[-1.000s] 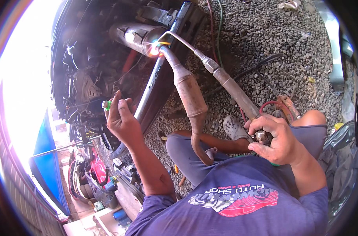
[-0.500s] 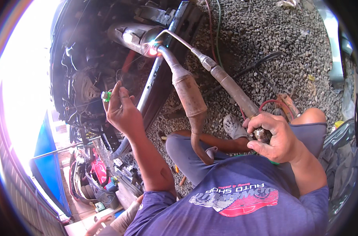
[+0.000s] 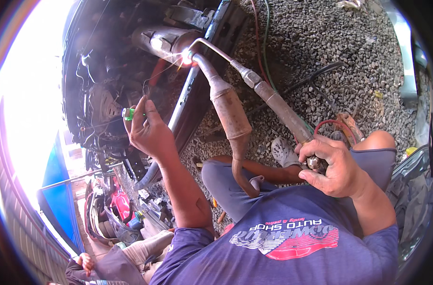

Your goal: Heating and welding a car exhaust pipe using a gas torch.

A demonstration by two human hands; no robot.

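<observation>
My right hand (image 3: 333,166) is wrapped round the handle of a gas welding torch (image 3: 285,111). The torch's bent metal neck reaches up to a bright flame (image 3: 187,57). That glow sits where a silver muffler (image 3: 162,42) meets a rusty exhaust pipe with a thicker canister section (image 3: 230,111). My left hand (image 3: 152,133) pinches a thin wire (image 3: 163,70), which curves toward the flame; glare hides whether its end touches the joint. Beside the left fingers is a small green thing with a metal end (image 3: 128,114). The pipe's lower end lies by my lap.
A long metal bar (image 3: 181,102) runs beneath the muffler joint. Red and green hoses (image 3: 269,57) trail over the gravel (image 3: 349,61). Dark vehicle parts (image 3: 105,107) fill the left side. Another person's hand (image 3: 86,262) and clothing show at the lower left, near heaped parts.
The wire bows more between my left fingers and the joint, and the glow looks whiter with small sparks. At lower left, the other person has shifted, and more of them shows. My grips are unchanged.
</observation>
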